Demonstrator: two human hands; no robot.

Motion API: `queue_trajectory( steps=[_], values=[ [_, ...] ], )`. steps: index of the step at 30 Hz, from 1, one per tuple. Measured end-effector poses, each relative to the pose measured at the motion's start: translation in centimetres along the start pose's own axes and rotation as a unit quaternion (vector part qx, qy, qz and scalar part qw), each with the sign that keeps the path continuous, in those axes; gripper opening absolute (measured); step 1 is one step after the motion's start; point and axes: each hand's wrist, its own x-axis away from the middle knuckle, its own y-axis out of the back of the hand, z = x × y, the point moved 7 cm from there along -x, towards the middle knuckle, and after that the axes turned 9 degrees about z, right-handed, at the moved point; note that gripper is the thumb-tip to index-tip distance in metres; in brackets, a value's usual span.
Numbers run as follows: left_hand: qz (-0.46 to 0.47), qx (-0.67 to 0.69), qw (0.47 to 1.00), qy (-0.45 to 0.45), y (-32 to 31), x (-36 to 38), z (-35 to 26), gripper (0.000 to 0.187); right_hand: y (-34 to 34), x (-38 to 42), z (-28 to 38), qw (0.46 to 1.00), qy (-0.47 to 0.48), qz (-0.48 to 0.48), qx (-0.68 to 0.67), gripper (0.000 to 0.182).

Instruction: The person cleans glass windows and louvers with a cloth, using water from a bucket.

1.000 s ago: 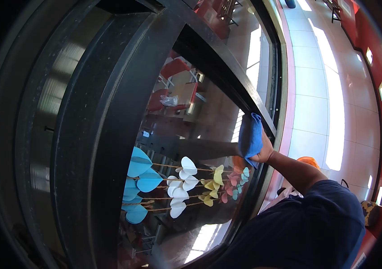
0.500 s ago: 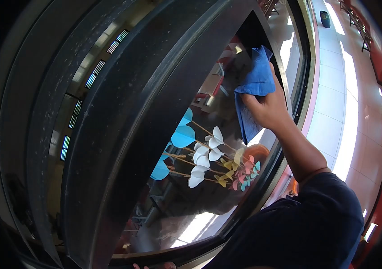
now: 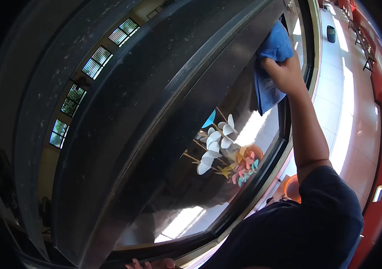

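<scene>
My right hand (image 3: 285, 74) is closed on a blue cloth (image 3: 274, 49), whose lower corner hangs down, at the upper right of a dark-framed glass pane (image 3: 191, 197). Thumb and fingers pinch the cloth, and its upper end reaches the corner by the frame. At the bottom edge of the view, my left hand (image 3: 150, 263) shows only some fingers, apart and beside the lower window frame (image 3: 155, 251). Nothing shows in them; the rest of that hand is out of view.
Large dark slats (image 3: 123, 112) fill the left side. Behind the glass, white paper petals (image 3: 211, 150) and coloured ones on sticks rise from an orange pot (image 3: 256, 151). An orange bucket (image 3: 292, 188) stands by my elbow. On the tiled floor (image 3: 328, 112) farther off is a dark bin (image 3: 331, 33).
My right hand has moved up and to the right with the blue cloth, toward the frame corner. The view has shifted, and the dark slat covers more of the blue petals.
</scene>
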Motion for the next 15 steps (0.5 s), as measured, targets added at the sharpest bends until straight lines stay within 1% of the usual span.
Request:
queue_trajectory(
  steps=[1, 4, 5, 6, 8, 11, 12, 15],
  values=[
    [-0.001, -0.001, 1.000, 0.003, 0.2, 0.3, -0.1, 0.071, 0.3, 0.0, -1.0, 0.999, -0.024, 0.013, -0.046, 0.069],
    [0.013, 0.033, 0.998, -0.047, 0.1, 0.1, -0.7, 0.065, 0.1, 0.9, -0.9, 0.994, -0.080, 0.020, -0.077, 0.068],
    [0.029, 0.028, 0.998, -0.046, -0.1, -0.4, -1.0, 0.067, -0.1, 1.1, -0.5, 0.992, -0.093, 0.021, -0.080, 0.067],
    [0.047, 0.020, 0.998, -0.043, 0.0, -1.1, -1.5, 0.070, -0.4, 1.3, 0.2, 0.993, -0.088, 0.021, -0.074, 0.068],
    [0.049, 0.013, 0.998, -0.029, 0.1, -1.5, -2.0, 0.073, -1.4, 2.2, 1.9, 0.995, -0.075, 0.022, -0.063, 0.070],
    [0.049, 0.021, 0.998, -0.017, 0.2, -1.7, -2.4, 0.075, -3.4, 4.4, 6.2, 0.996, 0.014, 0.011, -0.084, 0.074],
    [0.049, 0.030, 0.998, -0.018, 0.1, -1.8, -2.6, 0.075, -4.4, 5.5, 8.2, 0.995, -0.004, 0.025, -0.099, 0.078],
    [0.053, 0.046, 0.997, -0.019, 0.2, -2.1, -3.1, 0.076, -7.3, 8.7, 14.3, 0.994, 0.077, 0.069, -0.034, 0.086]
  ],
)
